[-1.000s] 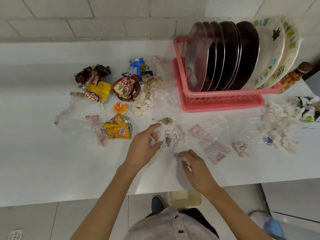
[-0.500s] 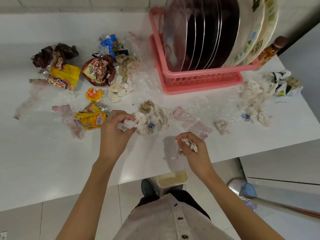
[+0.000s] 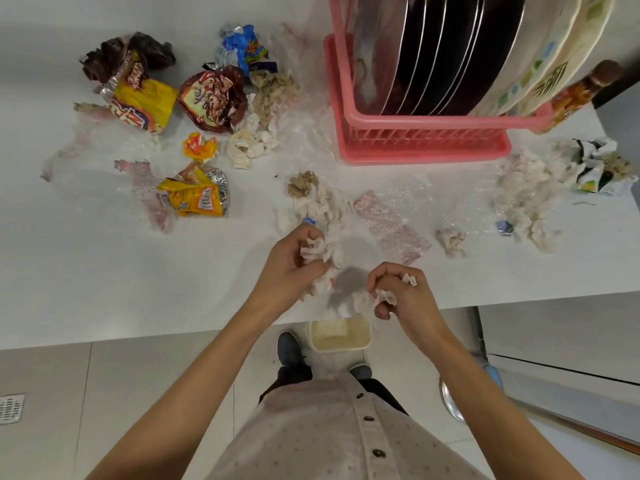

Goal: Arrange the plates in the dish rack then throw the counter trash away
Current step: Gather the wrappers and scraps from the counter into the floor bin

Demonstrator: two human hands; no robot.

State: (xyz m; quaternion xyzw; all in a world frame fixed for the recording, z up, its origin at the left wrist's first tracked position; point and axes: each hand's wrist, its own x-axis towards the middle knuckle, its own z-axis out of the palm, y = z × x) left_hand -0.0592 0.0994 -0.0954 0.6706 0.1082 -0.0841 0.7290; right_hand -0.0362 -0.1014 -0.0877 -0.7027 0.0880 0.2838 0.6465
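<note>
Plates already racked: dark steel plates [image 3: 446, 53] and patterned cream plates [image 3: 554, 57] upright in the pink plastic dish rack [image 3: 415, 140], upper right of the frame. Trash step under way.

Left hand [image 3: 294, 268], fingers curled shut on a wad of crumpled white tissue [image 3: 320, 252] at centre frame. Right hand [image 3: 403, 296], fingers closed around a smaller scrap of white paper [image 3: 381, 299], near the front edge of the white tabletop [image 3: 104, 289]. Small cream bin [image 3: 341, 336] on the floor directly below.

Probably feather-light, soft, crushable, prone to shedding bits; best bunched whole in the palm, not pinched by a corner. Foil snack wrappers [image 3: 197, 194], left of frame, likely springy and slippery.

Against a second ago: both hands closed and lifted off the surface, loaded with paper, drawn nearer the edge; tissue heap [image 3: 322, 199] thinner.
</note>
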